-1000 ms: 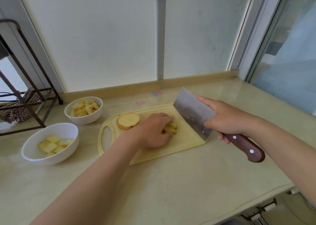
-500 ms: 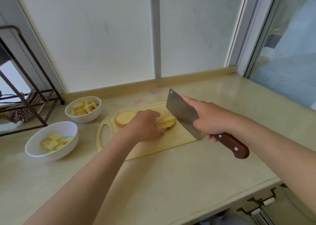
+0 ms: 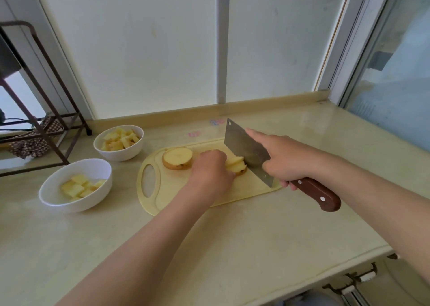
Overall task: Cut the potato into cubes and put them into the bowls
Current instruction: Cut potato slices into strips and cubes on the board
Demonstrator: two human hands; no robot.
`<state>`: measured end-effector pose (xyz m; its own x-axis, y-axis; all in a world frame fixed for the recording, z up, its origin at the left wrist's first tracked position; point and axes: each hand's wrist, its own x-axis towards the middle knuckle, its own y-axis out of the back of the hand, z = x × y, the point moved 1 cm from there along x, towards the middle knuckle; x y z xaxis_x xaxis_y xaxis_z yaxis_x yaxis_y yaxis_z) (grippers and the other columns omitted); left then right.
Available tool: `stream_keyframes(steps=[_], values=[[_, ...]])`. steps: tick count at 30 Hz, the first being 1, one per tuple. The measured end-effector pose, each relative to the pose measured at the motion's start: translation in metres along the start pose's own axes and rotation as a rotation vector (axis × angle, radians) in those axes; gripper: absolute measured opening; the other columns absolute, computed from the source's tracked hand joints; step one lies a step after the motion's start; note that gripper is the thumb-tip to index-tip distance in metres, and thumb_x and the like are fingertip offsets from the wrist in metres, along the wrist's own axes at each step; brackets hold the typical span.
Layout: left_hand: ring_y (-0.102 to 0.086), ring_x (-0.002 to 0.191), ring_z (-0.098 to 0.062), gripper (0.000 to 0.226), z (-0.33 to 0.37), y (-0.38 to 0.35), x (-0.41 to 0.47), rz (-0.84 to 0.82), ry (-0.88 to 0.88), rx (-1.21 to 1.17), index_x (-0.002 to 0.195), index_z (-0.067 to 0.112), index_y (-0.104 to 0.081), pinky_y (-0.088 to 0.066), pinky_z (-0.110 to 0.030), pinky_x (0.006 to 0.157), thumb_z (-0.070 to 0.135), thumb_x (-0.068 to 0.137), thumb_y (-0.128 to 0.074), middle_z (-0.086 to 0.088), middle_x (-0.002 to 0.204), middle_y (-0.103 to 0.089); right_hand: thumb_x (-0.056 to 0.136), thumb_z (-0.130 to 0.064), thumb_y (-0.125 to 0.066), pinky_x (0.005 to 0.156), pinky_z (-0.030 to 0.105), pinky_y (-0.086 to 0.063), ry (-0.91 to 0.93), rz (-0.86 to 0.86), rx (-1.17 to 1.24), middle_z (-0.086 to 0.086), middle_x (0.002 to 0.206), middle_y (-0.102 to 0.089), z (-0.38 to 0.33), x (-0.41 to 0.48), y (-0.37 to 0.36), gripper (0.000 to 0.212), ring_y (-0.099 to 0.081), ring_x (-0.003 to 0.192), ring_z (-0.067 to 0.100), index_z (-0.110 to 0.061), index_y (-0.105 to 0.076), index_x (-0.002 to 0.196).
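Frosted window panes (image 3: 151,49) rise behind the pale bench (image 3: 232,247) you are working at. On it lies a yellow cutting board (image 3: 167,196), its handle hole towards your left.

Your left hand (image 3: 210,169) is curled, knuckles up, over a small stack of potato slices (image 3: 236,166) near the middle of the board, fingers bent down onto them and holding them in place. Your right hand (image 3: 286,161) is wrapped round the cleaver (image 3: 242,147) where the blade meets the brown wooden handle (image 3: 318,195), with the forefinger stretched along the flat of the blade. The blade stands upright, its edge down at the board and its face against the right end of the stack.

A thick round potato slice (image 3: 177,158) with skin on its rim lies flat on the board just left of your left hand, apart from the stack.

Two white bowls sit left of the board. The near bowl (image 3: 58,198) holds a few potato cubes (image 3: 76,185); the far bowl (image 3: 121,154) holds a fuller heap (image 3: 119,138).

At the far left stands a dark metal rack (image 3: 46,73) with a checked cloth (image 3: 32,142) on its lower shelf.
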<state>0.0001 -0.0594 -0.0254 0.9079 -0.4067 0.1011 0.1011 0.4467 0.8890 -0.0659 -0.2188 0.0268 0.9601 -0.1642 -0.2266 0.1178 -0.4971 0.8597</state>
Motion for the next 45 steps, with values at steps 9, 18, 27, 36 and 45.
stream_keyframes(steps=[9,18,27,36,45], values=[[-0.052,0.111,-0.025,0.036,0.003,0.0,0.0,-0.037,-0.015,0.055,0.119,0.015,-0.061,-0.045,-0.033,0.089,0.032,0.087,-0.064,-0.006,0.121,-0.058,0.091,0.003,-0.04,0.045,0.028,-0.053,0.03,0.005,0.003,0.001,0.127,-0.043,-0.001,0.003,0.001,0.099,-0.065,0.047,0.017,-0.061,-0.004,0.157],[-0.054,0.106,-0.024,0.04,-0.015,-0.008,0.001,-0.002,-0.32,-0.015,0.127,0.023,-0.058,-0.046,-0.038,0.089,0.043,0.092,-0.058,-0.004,0.115,-0.059,0.093,-0.002,-0.042,0.044,0.031,-0.055,0.033,0.069,-0.006,0.0,0.089,-0.057,0.005,-0.004,-0.002,0.097,-0.066,0.046,0.021,-0.064,-0.002,0.155],[-0.053,0.095,-0.026,0.031,-0.024,-0.019,0.001,0.083,-0.421,0.075,0.104,0.013,-0.064,-0.048,-0.041,0.077,0.04,0.094,-0.051,-0.005,0.101,-0.06,0.098,-0.004,-0.046,0.046,0.034,-0.057,0.036,0.131,0.03,-0.002,0.079,-0.059,0.006,-0.029,-0.012,0.093,-0.063,0.042,0.015,-0.062,-0.004,0.157],[-0.057,0.093,-0.023,0.026,-0.03,-0.017,0.003,0.083,-0.425,-0.025,0.098,0.009,-0.069,-0.05,-0.041,0.08,0.03,0.089,-0.057,-0.006,0.101,-0.064,0.1,-0.007,-0.046,0.046,0.034,-0.057,0.025,0.153,-0.009,-0.011,0.078,-0.048,-0.003,-0.039,-0.012,0.091,-0.063,0.041,0.014,-0.064,-0.003,0.156],[-0.058,0.087,-0.023,0.024,-0.033,-0.018,0.006,0.083,-0.428,-0.063,0.089,0.008,-0.071,-0.051,-0.039,0.077,0.028,0.087,-0.058,-0.006,0.093,-0.066,0.099,-0.008,-0.043,0.044,0.036,-0.058,0.031,0.133,-0.027,-0.002,0.074,-0.058,0.003,-0.049,-0.024,0.09,-0.062,0.043,0.017,-0.068,-0.003,0.153]])
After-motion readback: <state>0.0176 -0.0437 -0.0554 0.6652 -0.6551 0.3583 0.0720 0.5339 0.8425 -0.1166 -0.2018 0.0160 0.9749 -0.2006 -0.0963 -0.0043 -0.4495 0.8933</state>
